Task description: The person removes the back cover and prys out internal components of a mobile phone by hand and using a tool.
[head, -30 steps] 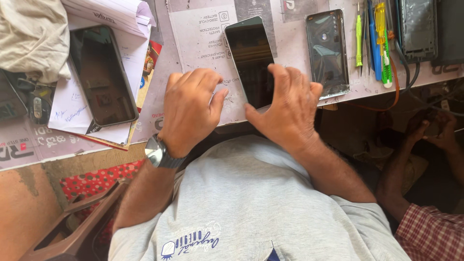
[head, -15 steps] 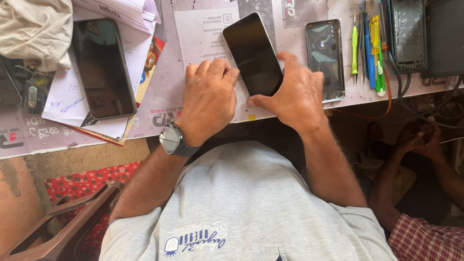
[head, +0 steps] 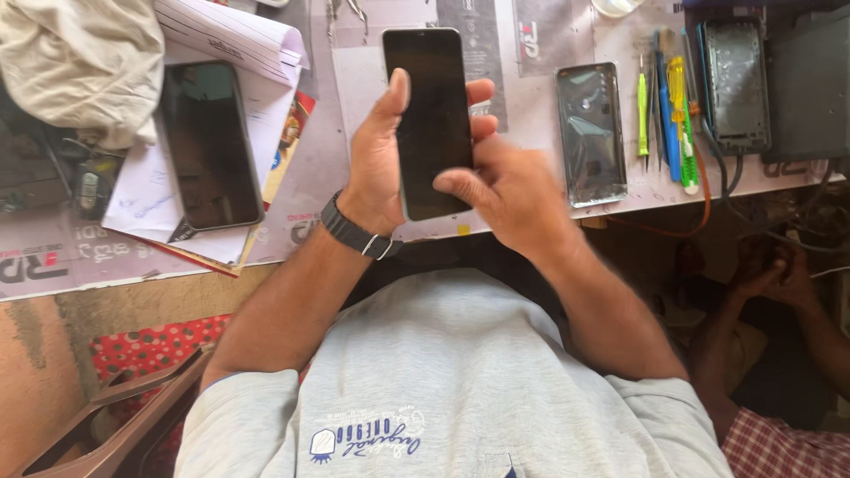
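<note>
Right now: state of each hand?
Left hand: closed around the black phone, holding it up.
Right hand: fingers touching the phone's lower edge.

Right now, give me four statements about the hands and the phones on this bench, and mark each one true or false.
1. The left hand grips the dark phone along its edge. True.
2. The right hand lies flat on the bench. False: it is raised at the phone's lower right side.
3. A second phone lies on the papers to the left. True.
4. The screwdrivers lie left of the held phone. False: they lie to its right.
</note>
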